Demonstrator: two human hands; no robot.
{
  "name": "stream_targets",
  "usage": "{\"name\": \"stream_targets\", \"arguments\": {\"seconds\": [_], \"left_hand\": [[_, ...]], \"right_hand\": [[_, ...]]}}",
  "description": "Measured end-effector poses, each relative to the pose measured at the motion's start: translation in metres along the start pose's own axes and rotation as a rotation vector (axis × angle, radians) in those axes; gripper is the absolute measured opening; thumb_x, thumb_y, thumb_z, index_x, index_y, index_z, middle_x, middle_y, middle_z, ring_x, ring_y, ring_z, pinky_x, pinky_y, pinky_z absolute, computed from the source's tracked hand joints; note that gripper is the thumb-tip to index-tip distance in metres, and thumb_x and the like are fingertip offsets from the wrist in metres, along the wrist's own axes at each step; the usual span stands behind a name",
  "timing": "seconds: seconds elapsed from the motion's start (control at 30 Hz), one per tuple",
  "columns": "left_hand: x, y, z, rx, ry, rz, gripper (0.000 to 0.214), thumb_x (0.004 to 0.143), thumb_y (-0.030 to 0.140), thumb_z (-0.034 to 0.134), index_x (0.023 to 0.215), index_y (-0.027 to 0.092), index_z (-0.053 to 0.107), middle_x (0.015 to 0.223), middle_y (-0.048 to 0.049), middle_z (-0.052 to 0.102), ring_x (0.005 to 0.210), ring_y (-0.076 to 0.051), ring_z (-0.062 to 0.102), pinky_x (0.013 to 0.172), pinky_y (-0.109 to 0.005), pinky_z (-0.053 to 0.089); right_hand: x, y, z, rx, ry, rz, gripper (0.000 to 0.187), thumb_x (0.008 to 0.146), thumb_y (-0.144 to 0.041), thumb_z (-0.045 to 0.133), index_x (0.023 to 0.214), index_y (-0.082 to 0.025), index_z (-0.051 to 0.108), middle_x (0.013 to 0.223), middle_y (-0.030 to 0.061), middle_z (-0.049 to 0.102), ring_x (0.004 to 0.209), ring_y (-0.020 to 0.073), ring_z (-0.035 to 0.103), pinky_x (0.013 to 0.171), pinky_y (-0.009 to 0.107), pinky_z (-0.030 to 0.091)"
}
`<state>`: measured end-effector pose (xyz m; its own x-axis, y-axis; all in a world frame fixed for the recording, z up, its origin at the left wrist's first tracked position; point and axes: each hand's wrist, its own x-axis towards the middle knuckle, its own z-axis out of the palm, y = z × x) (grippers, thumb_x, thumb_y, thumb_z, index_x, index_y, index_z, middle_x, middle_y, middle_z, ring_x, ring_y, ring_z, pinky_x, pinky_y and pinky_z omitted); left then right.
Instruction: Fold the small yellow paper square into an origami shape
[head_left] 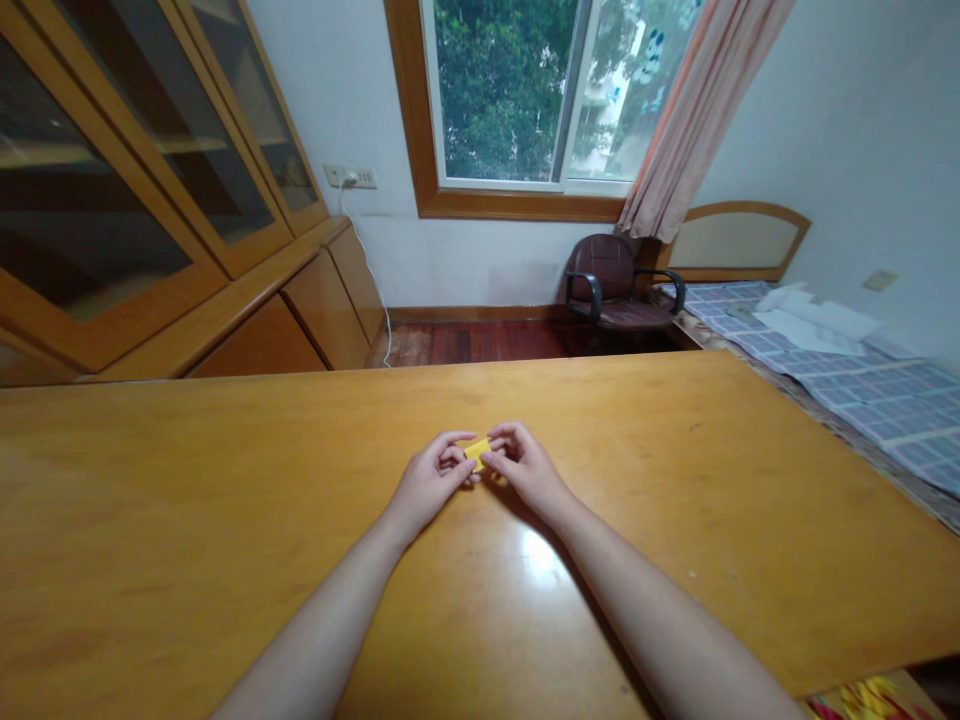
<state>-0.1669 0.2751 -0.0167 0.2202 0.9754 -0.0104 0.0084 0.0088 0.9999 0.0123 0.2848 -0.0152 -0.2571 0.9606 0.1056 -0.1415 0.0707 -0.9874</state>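
Observation:
A small piece of yellow folded paper (476, 453) is held between my two hands, over the middle of the wooden table (262, 500). My left hand (431, 473) pinches its left side, the thumb along the lower edge and the fingers curled behind. On the opposite side, my right hand (525, 465) grips it between thumb and fingers. The fingertips cover parts of the paper, so its full shape is hidden.
A glass-door cabinet (187, 230) lines the left wall. Beyond the table's far edge stand a brown armchair (611, 280) and a bed (855, 370) with a checked cover. Something red and yellow (862, 697) shows below the table's right front corner.

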Motion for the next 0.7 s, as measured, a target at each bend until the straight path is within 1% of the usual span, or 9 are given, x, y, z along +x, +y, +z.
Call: {"name": "stream_targets", "arguments": {"seconds": [0.43,0.57,0.7], "left_hand": [[-0.005,0.017,0.004,0.001,0.007,0.0,0.04,0.08,0.031,0.067,0.114,0.015,0.055,0.07,0.0033,0.063,0.069,-0.015,0.069,0.071,-0.029,0.057],[-0.005,0.016,0.005,-0.026,0.015,-0.014,0.042,0.077,0.031,0.069,0.113,0.015,0.055,0.069,0.004,0.063,0.068,-0.015,0.069,0.071,-0.029,0.058],[-0.004,0.014,0.004,-0.036,0.027,-0.01,0.042,0.077,0.03,0.069,0.114,0.016,0.054,0.069,0.0046,0.063,0.069,-0.015,0.07,0.072,-0.028,0.057]], "right_hand": [[0.0,0.004,-0.001,0.016,0.007,0.015,0.029,0.079,-0.033,0.071,0.099,-0.02,0.054,0.08,-0.0012,0.061,0.068,0.0121,0.058,0.062,0.024,0.045],[0.0,0.004,-0.003,-0.023,0.0,0.001,0.023,0.081,-0.033,0.07,0.096,-0.019,0.058,0.077,-0.002,0.06,0.066,0.0118,0.057,0.062,0.025,0.045],[0.0,0.005,-0.004,-0.087,-0.014,0.0,0.017,0.083,-0.032,0.067,0.09,-0.018,0.063,0.075,-0.0005,0.063,0.066,0.0126,0.058,0.063,0.025,0.045]]}}
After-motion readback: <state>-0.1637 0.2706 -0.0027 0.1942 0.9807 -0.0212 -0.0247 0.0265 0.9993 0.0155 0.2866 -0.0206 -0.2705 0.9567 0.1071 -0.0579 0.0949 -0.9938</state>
